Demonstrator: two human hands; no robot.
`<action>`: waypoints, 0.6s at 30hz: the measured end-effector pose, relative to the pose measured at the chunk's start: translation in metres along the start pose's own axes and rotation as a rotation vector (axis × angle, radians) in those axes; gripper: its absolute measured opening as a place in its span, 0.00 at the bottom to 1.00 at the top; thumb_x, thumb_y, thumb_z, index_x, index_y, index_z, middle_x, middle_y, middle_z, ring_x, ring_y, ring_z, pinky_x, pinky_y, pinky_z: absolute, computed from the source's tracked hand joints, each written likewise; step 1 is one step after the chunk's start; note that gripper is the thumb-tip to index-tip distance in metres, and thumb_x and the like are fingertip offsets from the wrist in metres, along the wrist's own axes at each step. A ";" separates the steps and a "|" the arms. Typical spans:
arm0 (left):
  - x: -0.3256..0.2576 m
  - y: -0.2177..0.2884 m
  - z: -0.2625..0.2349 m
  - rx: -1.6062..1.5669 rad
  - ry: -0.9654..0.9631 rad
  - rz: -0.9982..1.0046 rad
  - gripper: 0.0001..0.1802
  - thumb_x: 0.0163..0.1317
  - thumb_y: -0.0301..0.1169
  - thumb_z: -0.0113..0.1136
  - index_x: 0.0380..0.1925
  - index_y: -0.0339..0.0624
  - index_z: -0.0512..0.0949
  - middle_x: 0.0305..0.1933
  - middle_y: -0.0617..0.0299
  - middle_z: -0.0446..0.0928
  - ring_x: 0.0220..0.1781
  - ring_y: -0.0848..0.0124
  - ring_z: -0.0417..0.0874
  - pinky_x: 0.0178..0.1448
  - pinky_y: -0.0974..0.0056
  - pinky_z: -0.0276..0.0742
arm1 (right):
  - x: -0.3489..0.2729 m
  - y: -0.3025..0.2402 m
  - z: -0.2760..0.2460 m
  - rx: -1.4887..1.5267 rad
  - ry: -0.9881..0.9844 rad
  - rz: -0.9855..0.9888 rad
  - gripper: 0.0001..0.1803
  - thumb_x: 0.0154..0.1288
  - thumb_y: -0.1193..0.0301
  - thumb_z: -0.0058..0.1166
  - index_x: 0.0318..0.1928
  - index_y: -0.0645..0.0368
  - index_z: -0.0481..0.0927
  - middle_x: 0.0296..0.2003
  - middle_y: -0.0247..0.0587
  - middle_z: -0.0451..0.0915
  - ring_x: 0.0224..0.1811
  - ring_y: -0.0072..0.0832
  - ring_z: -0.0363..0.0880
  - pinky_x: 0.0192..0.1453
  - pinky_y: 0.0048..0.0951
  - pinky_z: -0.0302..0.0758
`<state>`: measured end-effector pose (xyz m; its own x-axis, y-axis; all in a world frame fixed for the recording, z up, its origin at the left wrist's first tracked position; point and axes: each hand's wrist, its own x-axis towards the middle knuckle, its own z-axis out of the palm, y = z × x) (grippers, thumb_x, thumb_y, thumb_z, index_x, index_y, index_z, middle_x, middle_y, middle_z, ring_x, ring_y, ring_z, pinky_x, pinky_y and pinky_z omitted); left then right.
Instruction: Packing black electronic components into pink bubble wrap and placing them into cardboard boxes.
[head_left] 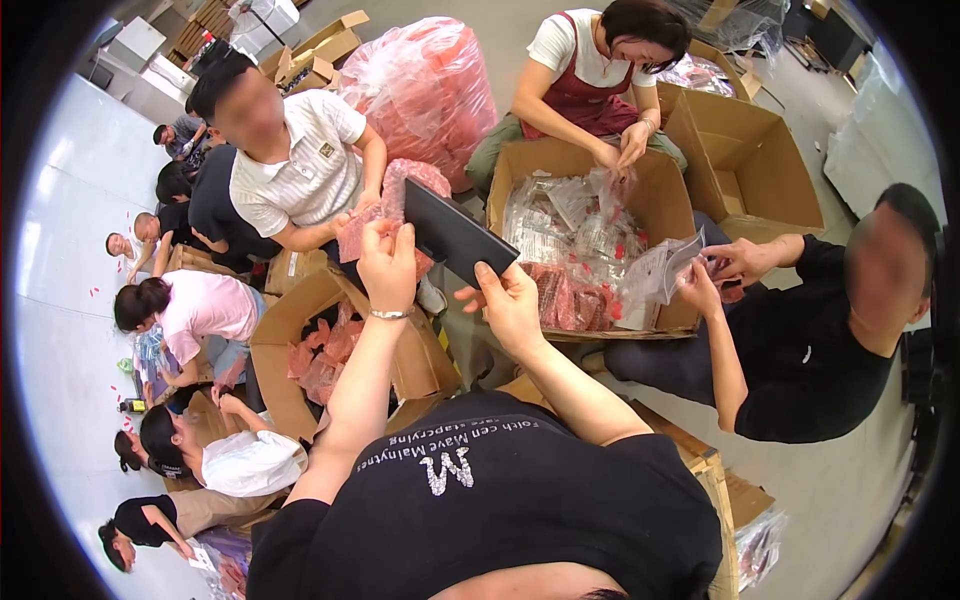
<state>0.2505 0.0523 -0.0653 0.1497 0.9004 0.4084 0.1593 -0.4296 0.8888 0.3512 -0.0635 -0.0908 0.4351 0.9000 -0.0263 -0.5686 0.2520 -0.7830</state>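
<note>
A flat black rectangular panel [462,238] is held up in front of me, slanting down to the right. My right hand [508,305] grips its lower right corner, thumb on top and some fingers spread below. My left hand [387,268] is closed at the panel's left end, its fingertips pinching a pink bubble-wrap bag [404,182]. That wrap lies along the panel's upper left edge. Just beyond my left hand, a person in a white polo shirt [300,165] also holds pink bubble wrap [355,232]. What lies under my fingertips is partly hidden.
An open carton [345,365] with pink wrap stands at left. Ahead, another carton [510,185] holds clear bags and pink packets. A person in a red apron [590,75] and one in black [830,330] work around it. A big pink bundle [425,85] stands behind.
</note>
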 end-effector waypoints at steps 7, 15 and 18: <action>0.005 0.026 -0.001 0.663 -0.030 0.736 0.07 0.47 0.25 0.59 0.26 0.44 0.72 0.25 0.60 0.67 0.29 0.60 0.70 0.33 0.59 0.65 | -0.001 0.008 0.002 -0.160 0.026 0.083 0.12 0.66 0.68 0.46 0.46 0.62 0.71 0.34 0.35 0.77 0.25 0.20 0.78 0.23 0.16 0.72; -0.018 0.018 0.005 0.530 -0.145 0.591 0.08 0.45 0.24 0.59 0.26 0.40 0.71 0.25 0.59 0.69 0.29 0.60 0.72 0.34 0.60 0.68 | 0.015 -0.004 0.006 0.128 0.167 -0.038 0.10 0.66 0.69 0.45 0.41 0.63 0.71 0.33 0.37 0.76 0.27 0.26 0.80 0.24 0.19 0.76; -0.016 0.026 0.010 0.443 -0.149 0.549 0.08 0.45 0.23 0.58 0.27 0.39 0.71 0.26 0.58 0.70 0.29 0.59 0.73 0.34 0.60 0.69 | 0.018 0.003 0.009 0.012 0.105 -0.017 0.10 0.66 0.68 0.46 0.41 0.63 0.72 0.33 0.37 0.77 0.27 0.23 0.79 0.24 0.19 0.75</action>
<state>0.2618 0.0260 -0.0512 0.4478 0.5417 0.7113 0.3995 -0.8330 0.3828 0.3512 -0.0434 -0.0884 0.5152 0.8535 -0.0783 -0.5687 0.2720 -0.7763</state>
